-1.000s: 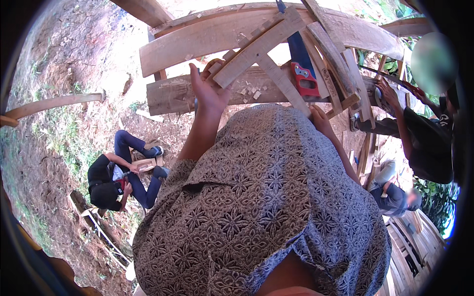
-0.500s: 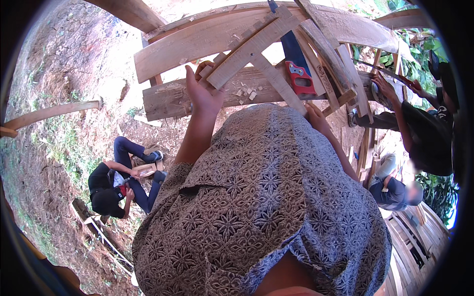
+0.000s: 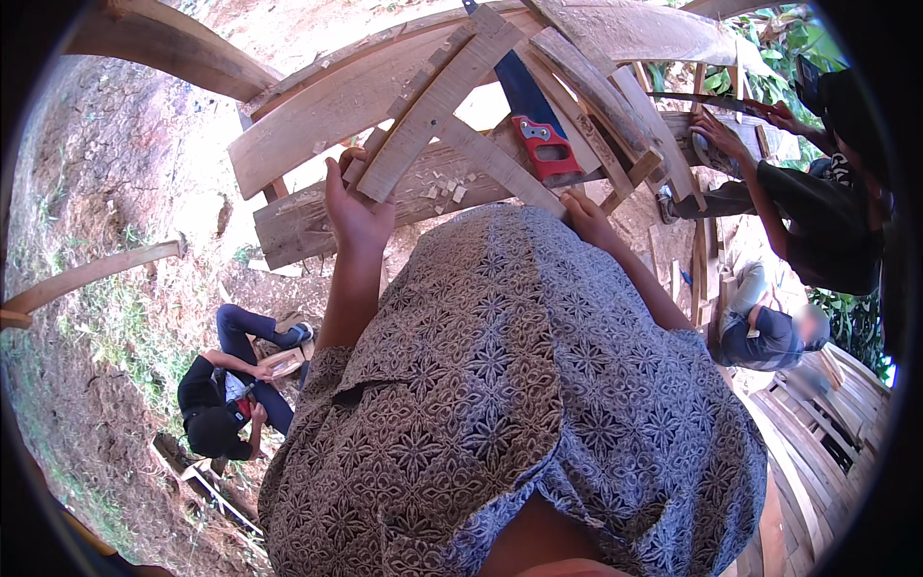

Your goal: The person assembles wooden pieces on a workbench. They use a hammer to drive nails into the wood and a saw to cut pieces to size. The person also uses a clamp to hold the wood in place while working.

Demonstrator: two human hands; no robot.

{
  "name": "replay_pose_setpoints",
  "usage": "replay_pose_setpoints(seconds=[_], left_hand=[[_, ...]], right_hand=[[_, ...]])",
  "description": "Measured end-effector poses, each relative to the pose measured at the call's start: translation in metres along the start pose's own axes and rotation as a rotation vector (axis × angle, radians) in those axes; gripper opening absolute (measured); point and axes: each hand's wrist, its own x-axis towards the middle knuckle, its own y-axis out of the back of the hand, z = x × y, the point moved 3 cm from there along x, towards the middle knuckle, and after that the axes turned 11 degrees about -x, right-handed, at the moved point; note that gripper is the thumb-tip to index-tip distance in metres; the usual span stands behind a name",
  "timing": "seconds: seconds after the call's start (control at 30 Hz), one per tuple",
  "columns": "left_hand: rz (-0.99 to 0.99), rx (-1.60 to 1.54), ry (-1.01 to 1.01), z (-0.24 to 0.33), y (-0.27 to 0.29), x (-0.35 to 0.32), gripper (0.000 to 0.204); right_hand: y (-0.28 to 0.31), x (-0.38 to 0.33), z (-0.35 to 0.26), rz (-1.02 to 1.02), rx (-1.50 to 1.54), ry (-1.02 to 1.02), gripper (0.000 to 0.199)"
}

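In front of my body is a T-shaped wooden piece (image 3: 437, 120) made of two flat strips joined at a dark pin-like spot. A notched board (image 3: 418, 91) lies along the far edge of its thicker strip. My left hand (image 3: 361, 213) is closed around the near left end of the thicker strip, its fingers partly hidden behind the wood. My right hand (image 3: 588, 217) pinches the near right tip of the thinner strip (image 3: 500, 166). Just beyond that strip, a handsaw (image 3: 540, 135) with a red handle and dark blade rests on the planks.
A thick plank (image 3: 298, 231) with wood chips (image 3: 447, 188) lies beneath the piece. Loose sticks (image 3: 615, 106) are stacked at the right. One person (image 3: 216, 399) sits on the ground at left; another (image 3: 808, 212) stands at right holding a long blade; a third (image 3: 764, 332) sits lower right.
The T-shaped piece, saw, planks and both hands appear shifted left in the picture, as the view has turned slightly. Both hands keep their hold on the wood.
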Motion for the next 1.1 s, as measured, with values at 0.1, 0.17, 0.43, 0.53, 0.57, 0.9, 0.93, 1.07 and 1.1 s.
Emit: replay_pose_setpoints(seconds=[0.1, 0.17, 0.43, 0.53, 0.57, 0.9, 0.93, 1.07, 1.1], left_hand=[[0.005, 0.023, -0.007, 0.002, 0.002, -0.001, 0.042], [0.029, 0.037, -0.008, 0.002, 0.003, -0.004, 0.042], [0.052, 0.018, -0.014, 0.004, 0.022, -0.015, 0.041], [0.175, 0.047, -0.044, 0.003, 0.026, -0.025, 0.045], [0.127, -0.010, -0.024, 0.003, 0.031, -0.027, 0.047], [-0.278, 0.296, 0.420, 0.046, 0.036, -0.025, 0.112], [-0.325, 0.455, 0.477, 0.049, 0.020, -0.024, 0.112], [-0.470, 0.775, 0.528, 0.039, -0.003, -0.012, 0.087], [-0.460, 0.760, 0.550, 0.035, -0.001, -0.010, 0.081]], right_hand=[[0.000, 0.005, 0.003, -0.037, -0.037, 0.059, 0.038], [0.001, 0.001, -0.002, -0.041, -0.058, 0.079, 0.038], [0.005, -0.017, -0.034, -0.085, -0.092, -0.005, 0.038], [0.002, -0.013, -0.019, -0.134, -0.022, -0.079, 0.035], [0.004, -0.011, -0.018, -0.113, -0.031, -0.050, 0.036], [0.014, -0.011, -0.018, -0.178, -0.124, 0.040, 0.035], [0.015, -0.011, -0.026, -0.196, -0.137, 0.063, 0.035], [0.015, -0.011, -0.034, -0.218, -0.158, 0.104, 0.035], [0.015, -0.011, -0.036, -0.212, -0.146, 0.102, 0.033]])
